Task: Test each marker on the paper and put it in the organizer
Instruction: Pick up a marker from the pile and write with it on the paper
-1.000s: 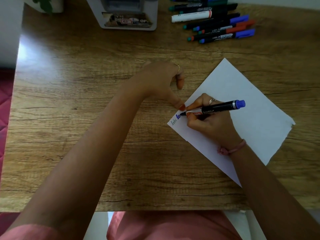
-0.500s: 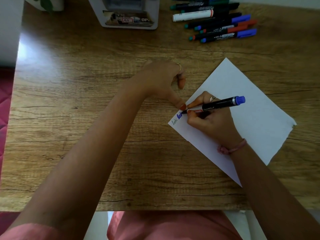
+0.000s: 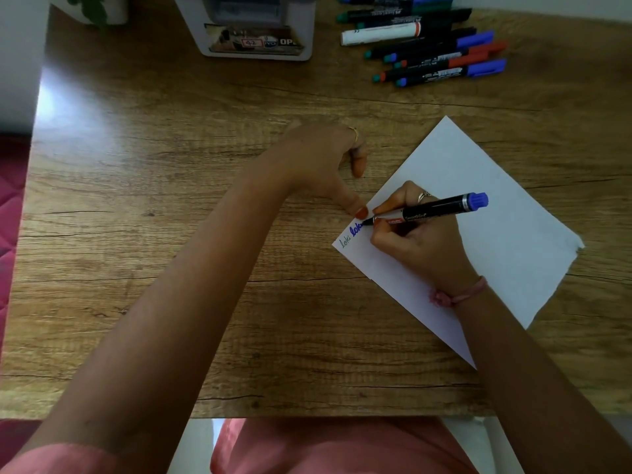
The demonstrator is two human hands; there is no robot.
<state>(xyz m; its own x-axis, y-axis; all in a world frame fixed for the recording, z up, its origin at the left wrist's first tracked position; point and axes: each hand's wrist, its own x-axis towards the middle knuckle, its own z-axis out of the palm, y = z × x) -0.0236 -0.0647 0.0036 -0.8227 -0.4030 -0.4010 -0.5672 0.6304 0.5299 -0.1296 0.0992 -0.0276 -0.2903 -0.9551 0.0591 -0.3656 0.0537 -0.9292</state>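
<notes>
My right hand [image 3: 420,248] grips a black marker with a blue end [image 3: 441,211], its tip touching the near-left corner of the white paper [image 3: 496,234]. Thick blue letters [image 3: 357,230] trail behind the tip, beside a thinner green word [image 3: 344,243]. My left hand [image 3: 321,162] lies just left of the sheet. Its thumb tip presses the paper's edge and its other fingers curl under the palm, hiding what is inside. The white organizer [image 3: 253,29] stands at the back, left of centre. Several capped markers [image 3: 434,53] lie at the back right.
A white pot with a green plant [image 3: 94,10] sits in the back left corner. The wooden desk [image 3: 154,200] ends at its near edge just above my lap. A pink quilted surface [image 3: 10,213] lies beyond the desk's left side.
My right hand has written further along the blue word, and the marker tip has crept slightly rightward. My left hand has stayed in place on the paper's edge.
</notes>
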